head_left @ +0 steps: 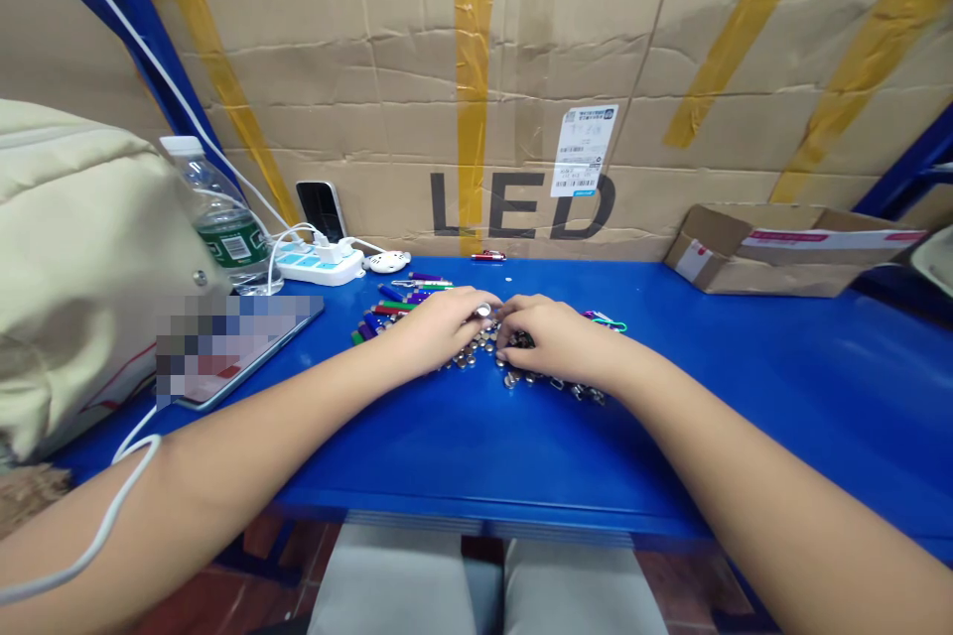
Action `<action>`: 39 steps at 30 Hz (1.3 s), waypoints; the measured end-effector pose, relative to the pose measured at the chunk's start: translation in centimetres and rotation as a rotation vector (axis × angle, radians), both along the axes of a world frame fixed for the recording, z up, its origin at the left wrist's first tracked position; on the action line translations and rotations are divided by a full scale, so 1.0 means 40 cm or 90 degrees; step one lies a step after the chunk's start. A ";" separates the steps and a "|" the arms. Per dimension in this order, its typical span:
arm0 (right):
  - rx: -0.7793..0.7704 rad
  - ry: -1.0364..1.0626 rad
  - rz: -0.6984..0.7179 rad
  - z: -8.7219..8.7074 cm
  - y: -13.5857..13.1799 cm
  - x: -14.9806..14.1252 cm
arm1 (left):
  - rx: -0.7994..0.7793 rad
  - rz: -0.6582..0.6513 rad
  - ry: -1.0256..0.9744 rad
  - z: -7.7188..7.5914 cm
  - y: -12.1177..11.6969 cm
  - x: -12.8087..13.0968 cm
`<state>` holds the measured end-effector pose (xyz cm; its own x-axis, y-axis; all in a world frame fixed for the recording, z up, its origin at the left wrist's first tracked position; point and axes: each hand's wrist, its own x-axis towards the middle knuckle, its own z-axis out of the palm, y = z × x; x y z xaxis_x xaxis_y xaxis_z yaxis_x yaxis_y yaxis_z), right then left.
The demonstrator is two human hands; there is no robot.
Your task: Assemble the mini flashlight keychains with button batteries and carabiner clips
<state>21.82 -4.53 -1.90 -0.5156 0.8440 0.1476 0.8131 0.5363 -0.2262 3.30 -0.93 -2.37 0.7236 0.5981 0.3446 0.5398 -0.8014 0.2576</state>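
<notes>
Here, the left hand seems to pinch a silver disc at its fingertips, just beside the right hand, whose fingers curl down into a heap of metal discs on the blue table

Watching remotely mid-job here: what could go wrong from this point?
Round metal pieces lie loose on the smooth blue table, so some might roll off. The left hand works beside coloured tubes and could knock them into the pieces. The white cable across the left forearm might snag.
</notes>
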 end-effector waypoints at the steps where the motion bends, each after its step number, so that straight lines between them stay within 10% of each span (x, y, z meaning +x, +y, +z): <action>1: -0.001 0.002 0.004 0.000 0.000 0.001 | -0.001 0.007 -0.001 0.000 0.001 0.000; 15: -0.004 0.010 0.029 0.005 -0.001 0.003 | -0.020 -0.006 0.019 0.000 0.003 -0.006; 25: 0.188 0.247 0.033 0.026 0.005 0.017 | -0.057 0.003 0.032 0.006 -0.008 -0.005; 39: 0.046 0.145 0.015 0.021 -0.001 0.019 | -0.107 0.046 -0.009 0.005 -0.007 -0.006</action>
<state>22.58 -4.59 -1.05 -0.4815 0.8153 0.3217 0.7327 0.5759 -0.3626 3.07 -1.22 -2.18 0.6728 0.6982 0.2445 0.5896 -0.7057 0.3929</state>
